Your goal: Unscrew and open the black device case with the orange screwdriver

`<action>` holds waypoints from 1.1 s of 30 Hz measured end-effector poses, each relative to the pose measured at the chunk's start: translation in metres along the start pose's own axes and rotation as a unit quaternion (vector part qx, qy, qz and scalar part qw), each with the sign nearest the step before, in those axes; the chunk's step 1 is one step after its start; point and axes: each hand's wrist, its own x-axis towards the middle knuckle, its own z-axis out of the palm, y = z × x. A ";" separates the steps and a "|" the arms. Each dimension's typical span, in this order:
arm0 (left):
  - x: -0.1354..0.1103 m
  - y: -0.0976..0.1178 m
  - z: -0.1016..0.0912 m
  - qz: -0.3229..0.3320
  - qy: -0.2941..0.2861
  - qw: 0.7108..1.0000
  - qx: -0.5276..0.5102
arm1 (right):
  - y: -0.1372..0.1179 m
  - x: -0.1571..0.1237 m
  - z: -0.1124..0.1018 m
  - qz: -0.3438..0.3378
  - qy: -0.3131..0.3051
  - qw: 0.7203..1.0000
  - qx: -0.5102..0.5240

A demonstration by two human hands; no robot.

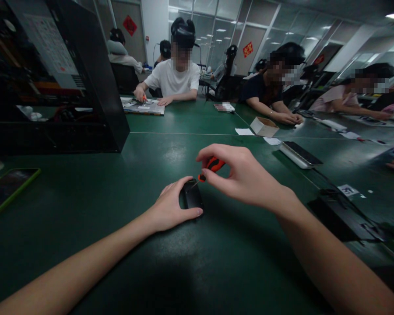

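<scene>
Just past the middle of the head view, a small black rectangular device (193, 197) lies on the green table (124, 258). My left hand (172, 205) grips it from the left, thumb on its near edge and fingers at its far edge. An orange and black screwdriver (216, 164) is pinched between the thumb and fingers of my right hand (239, 173). The screwdriver is tilted, and its thin shaft points down and left to the device's upper face. Whether the tip sits in a screw is too small to tell.
A black computer case (108, 100) stands at the left, with a green-edged phone (15, 188) before it. To the right are a white box with a dark top (300, 154), a cardboard box (264, 127) and a black device with cables (341, 214). Several people sit across the table.
</scene>
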 end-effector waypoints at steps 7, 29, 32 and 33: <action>0.001 -0.006 0.003 0.021 0.005 1.000 -0.003 | -0.004 0.001 0.003 -0.024 -0.013 0.999 -0.019; -0.003 -0.009 0.006 -0.005 0.028 1.000 0.011 | -0.008 -0.005 -0.007 -0.033 -0.068 0.993 -0.092; -0.004 -0.008 0.006 -0.002 0.027 1.000 0.013 | -0.012 -0.006 -0.013 -0.020 -0.108 0.991 -0.079; -0.004 -0.008 0.005 -0.001 0.026 1.000 0.011 | -0.014 -0.006 -0.014 -0.008 -0.116 0.990 -0.082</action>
